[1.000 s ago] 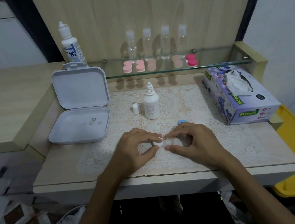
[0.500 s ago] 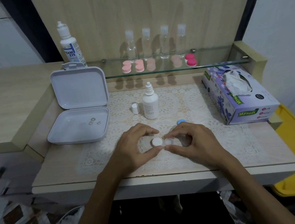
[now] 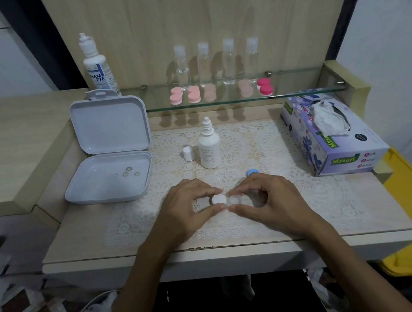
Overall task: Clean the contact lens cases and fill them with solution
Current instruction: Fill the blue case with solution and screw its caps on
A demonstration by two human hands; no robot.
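While the left hand (image 3: 185, 206) pinches the white cap (image 3: 218, 198), the right hand (image 3: 264, 200) pinches the lens case (image 3: 235, 200) low over the desk (image 3: 84, 241), probably steadying it for capping; the solution bottle (image 3: 209, 148) stands uncapped behind.

A pale wooden surface (image 3: 74, 243) carries a lace mat (image 3: 264, 147), an open white box (image 3: 109, 178) on the left and a tissue box (image 3: 329, 138) on the right. On the mat stand a small white bottle (image 3: 209, 150) and its cap (image 3: 187, 153).
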